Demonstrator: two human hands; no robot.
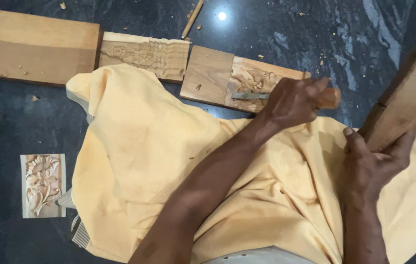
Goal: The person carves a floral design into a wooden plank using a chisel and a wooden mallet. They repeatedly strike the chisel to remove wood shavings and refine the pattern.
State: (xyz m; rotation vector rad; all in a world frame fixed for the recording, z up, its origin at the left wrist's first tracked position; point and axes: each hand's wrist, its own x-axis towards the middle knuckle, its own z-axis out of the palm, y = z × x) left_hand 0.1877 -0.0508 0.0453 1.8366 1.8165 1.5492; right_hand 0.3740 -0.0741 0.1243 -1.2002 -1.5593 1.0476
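My left hand is closed around the wooden handle of a chisel. The flat metal blade lies across the carved part of a partly carved wood panel on the dark floor. My right hand grips the lower end of a thick wooden block, which is raised and tilted up to the right, apart from the chisel handle. A yellow cloth covers my lap beneath both arms.
A second carved panel and a plain plank lie in a row to the left. A small finished flower carving sits at lower left. A wooden-handled tool lies at the top. Wood chips dot the dark stone floor.
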